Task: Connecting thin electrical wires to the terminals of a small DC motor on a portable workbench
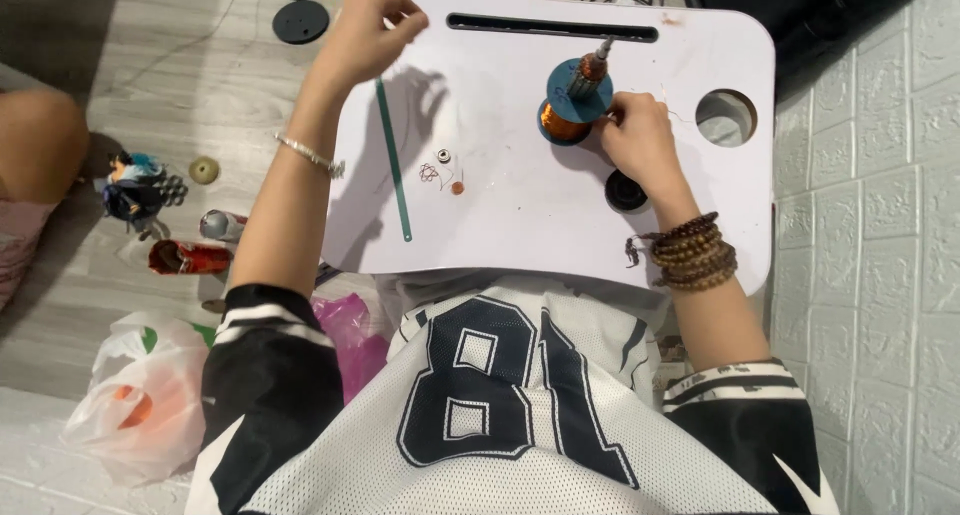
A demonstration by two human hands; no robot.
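Armature point(575, 100) touched by right hand point(640, 140) on tray point(560, 225).

We see our right hand point(640, 135) touching the copper-wound rotor point(575, 100) standing on the white desk point(520, 205); left hand point(368, 30) raised, fingers pinched; green strip point(393, 160) lies between.

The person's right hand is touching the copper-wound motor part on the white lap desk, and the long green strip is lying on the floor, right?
Not quite. The right hand does touch the copper-wound motor part on the white lap desk, but the head view shows the long green strip lying on the desk, not the floor.
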